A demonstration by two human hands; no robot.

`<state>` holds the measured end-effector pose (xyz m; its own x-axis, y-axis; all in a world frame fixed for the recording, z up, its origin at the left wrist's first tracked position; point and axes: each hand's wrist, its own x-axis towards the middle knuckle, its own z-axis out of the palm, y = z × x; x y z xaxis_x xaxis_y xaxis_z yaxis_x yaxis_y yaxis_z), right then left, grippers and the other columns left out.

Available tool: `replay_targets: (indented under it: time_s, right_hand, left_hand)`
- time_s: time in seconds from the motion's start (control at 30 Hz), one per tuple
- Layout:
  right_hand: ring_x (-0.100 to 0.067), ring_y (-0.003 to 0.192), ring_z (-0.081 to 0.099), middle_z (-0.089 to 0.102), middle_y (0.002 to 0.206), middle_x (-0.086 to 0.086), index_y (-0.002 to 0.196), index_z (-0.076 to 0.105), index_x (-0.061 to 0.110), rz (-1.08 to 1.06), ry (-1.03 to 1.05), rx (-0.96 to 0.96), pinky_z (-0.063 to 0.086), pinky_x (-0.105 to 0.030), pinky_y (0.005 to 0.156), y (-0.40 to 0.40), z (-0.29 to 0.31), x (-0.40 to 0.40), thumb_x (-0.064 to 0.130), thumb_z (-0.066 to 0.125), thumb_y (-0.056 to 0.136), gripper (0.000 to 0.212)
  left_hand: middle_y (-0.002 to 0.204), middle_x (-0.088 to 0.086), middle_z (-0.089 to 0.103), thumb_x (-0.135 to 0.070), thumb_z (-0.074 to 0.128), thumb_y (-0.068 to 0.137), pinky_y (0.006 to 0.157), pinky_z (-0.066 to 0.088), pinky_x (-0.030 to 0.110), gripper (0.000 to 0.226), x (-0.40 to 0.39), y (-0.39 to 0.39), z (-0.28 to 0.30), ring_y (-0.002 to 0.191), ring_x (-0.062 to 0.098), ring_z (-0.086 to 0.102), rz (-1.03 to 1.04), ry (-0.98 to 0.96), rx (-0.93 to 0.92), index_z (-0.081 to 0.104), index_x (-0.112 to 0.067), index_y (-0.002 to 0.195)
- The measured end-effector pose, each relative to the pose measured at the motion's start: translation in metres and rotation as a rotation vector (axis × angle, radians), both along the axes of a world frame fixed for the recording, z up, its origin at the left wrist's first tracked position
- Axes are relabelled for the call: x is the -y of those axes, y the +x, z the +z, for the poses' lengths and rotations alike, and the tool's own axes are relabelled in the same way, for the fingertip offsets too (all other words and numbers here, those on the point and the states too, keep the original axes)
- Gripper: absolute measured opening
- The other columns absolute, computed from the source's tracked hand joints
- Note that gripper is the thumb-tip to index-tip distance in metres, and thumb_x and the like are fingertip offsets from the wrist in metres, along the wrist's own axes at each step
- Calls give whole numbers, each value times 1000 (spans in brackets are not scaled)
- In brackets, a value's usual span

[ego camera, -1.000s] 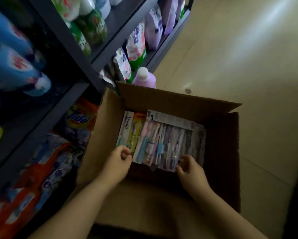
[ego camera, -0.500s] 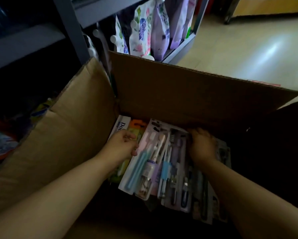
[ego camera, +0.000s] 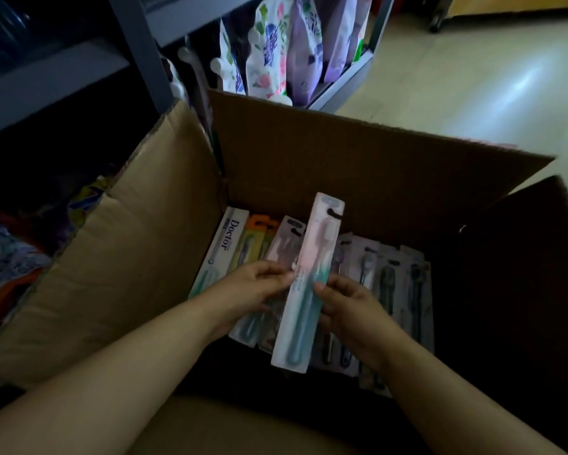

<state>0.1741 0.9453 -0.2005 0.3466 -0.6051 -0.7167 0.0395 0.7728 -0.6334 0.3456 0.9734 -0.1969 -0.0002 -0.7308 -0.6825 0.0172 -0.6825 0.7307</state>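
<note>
Where the box (ego camera: pixel 391 205) stands open beside the shelf (ego camera: pixel 144 54), we see matt corrugated cardboard: the back flap (ego camera: pixel 358 149) is upright with a rough cut edge, and the left flap (ego camera: pixel 128 257) leans outward. Flat blister packs (ego camera: pixel 394 277) lie side by side on its bottom, filling the left and middle; the right part is dark, open room. One long, narrow pack (ego camera: pixel 308 277), glossy film over pink card with a teal brush, is held tilted above that row, clear of every wall. Our left hand (ego camera: pixel 253 290) pinches its left edge between thumb and fingers; our right hand (ego camera: pixel 351 307) pinches the right edge.
</note>
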Motion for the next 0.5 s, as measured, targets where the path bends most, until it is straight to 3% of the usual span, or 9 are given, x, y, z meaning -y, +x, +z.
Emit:
replay_targets:
  time_s: [0.07,0.13,0.2,0.27,0.33,0.4,0.5]
  right_hand:
    - [-18,84,70,72,91,-7,99,65,6,40,-59,6,58,-33,77,6,-4,-10,7,57,93,11]
    - [-11,72,69,72,84,-5,100,65,4,85,-132,-33,56,-23,62,14,-10,-20,5,59,91,11]
    - [-8,63,66,69,82,-7,102,64,1,104,-176,-91,54,-18,57,21,-16,-28,3,59,91,12]
    - [-3,64,61,67,84,-6,102,65,6,210,-320,-279,50,-11,63,21,-22,-31,6,60,92,11]
    - [0,74,59,65,88,4,108,65,14,334,-501,-511,47,-8,68,16,-27,-32,14,59,94,16]
    - [-5,87,59,63,98,6,118,62,18,386,-626,-640,49,-15,78,15,-29,-29,16,55,95,23]
    - [-16,104,57,58,118,-3,129,54,16,476,-772,-698,47,-29,96,30,-32,-16,17,52,96,33]
  left_hand:
    - [104,2,69,-26,64,87,90,53,36,13,-6,-6,-4,98,18,66,9,2,-57,62,-25,99]
    - [104,4,70,-26,64,87,80,54,33,21,-11,-7,-9,95,20,67,4,25,-36,65,-20,107]
    - [104,9,70,-26,63,88,82,54,38,23,-13,1,-13,95,25,66,34,45,1,65,-17,109]
    - [107,12,68,-24,60,89,90,52,47,20,-11,18,-15,98,28,65,101,55,33,63,-18,108]
    - [99,11,69,-21,54,94,78,57,41,17,-9,37,-13,87,24,69,171,42,47,60,-16,109]
    - [88,11,68,-22,51,97,57,56,30,16,-10,49,-14,71,22,68,227,18,69,58,-14,110]
    - [89,12,67,-26,53,96,55,56,31,17,-14,54,-19,70,25,65,237,1,130,56,-16,109]
